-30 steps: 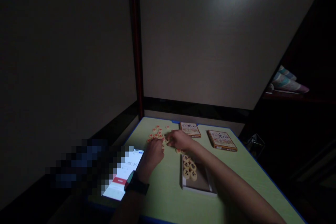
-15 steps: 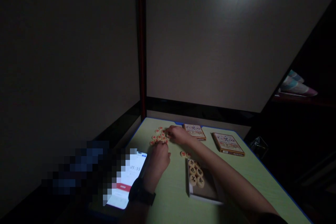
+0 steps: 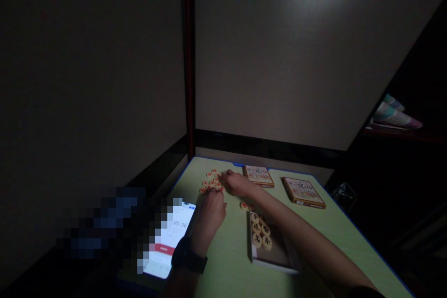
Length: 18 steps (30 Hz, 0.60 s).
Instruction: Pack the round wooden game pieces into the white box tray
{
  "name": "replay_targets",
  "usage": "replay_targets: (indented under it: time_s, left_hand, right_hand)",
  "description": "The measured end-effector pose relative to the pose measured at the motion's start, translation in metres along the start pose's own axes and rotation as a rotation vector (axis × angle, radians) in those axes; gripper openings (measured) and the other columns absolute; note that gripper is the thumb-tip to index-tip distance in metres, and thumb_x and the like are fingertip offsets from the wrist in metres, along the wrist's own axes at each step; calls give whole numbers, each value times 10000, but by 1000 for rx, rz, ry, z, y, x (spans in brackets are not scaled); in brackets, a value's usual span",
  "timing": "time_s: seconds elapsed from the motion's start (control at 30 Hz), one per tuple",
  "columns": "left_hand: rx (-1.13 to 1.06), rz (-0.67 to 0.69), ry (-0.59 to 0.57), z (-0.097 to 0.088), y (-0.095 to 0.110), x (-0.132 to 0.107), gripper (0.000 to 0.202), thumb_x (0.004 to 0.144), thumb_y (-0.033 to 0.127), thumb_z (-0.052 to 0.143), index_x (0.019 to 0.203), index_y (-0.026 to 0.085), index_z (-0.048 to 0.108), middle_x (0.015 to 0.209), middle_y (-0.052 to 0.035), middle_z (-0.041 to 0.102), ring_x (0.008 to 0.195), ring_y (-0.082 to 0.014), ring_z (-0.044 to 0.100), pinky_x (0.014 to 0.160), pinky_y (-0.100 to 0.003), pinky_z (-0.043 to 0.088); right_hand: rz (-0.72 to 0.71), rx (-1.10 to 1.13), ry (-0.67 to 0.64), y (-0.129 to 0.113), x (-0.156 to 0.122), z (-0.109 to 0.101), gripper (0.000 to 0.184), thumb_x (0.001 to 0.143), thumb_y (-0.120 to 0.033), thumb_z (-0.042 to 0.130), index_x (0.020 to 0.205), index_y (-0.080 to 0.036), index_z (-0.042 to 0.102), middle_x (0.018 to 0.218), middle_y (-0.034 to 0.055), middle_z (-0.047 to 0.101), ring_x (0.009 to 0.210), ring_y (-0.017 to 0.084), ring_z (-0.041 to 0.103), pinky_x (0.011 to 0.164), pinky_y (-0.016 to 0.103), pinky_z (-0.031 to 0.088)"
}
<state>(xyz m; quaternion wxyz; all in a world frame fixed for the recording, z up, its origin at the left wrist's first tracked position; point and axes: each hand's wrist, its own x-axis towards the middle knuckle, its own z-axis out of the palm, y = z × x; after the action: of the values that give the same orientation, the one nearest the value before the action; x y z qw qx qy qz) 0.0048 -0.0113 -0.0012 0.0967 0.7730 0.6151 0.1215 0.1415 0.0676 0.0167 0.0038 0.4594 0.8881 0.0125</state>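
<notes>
A cluster of round wooden Chinese chess pieces with red characters (image 3: pixel 211 182) lies near the table's far left corner. My left hand (image 3: pixel 212 207), a dark watch on its wrist, is closed at the near edge of the cluster, its fingertips against the pieces. From the right, my right hand (image 3: pixel 238 183) reaches across with curled fingers to the cluster's right side. Whatever either hand's fingertips hold is hidden. Two more red-marked pieces (image 3: pixel 243 205) lie apart below my right forearm. A shallow open box (image 3: pixel 275 255) holds several pieces with black characters (image 3: pixel 257 228), partly covered by that forearm.
Two flat printed boxes, one at the back (image 3: pixel 259 175) and one on the right (image 3: pixel 303 192), lie on the green table (image 3: pixel 230 260). A lit phone (image 3: pixel 167 242) showing a timer stands by my left wrist. Walls (image 3: pixel 265 70) rise behind and left.
My right hand has shifted very slightly at the right side of the cluster. My left hand has hardly moved, and the phone's timer has advanced one second.
</notes>
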Motion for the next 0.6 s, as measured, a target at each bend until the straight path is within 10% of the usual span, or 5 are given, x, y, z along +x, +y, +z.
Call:
replay_targets:
  time_s: [0.33,0.6]
  left_hand:
    - [38,44,54,4,-3,2,174,870,190,595,1017,129,665,1122,-142,641,1056,-251,601,923,-345,441]
    - [-35,172,196,-7,16,-4,231,944,198,456,1055,205,659,1131,-79,635,1075,-200,580,964,-315,429]
  right_hand:
    - [54,259,187,12,-100,-35,294,804,-12,468,1055,-119,577,1044,119,558,917,197,539,822,280,424]
    - [131,496,122,-21,-203,-31,265,982,-228,381,1123,-180,600,1074,108,590,939,193,596,872,310,458]
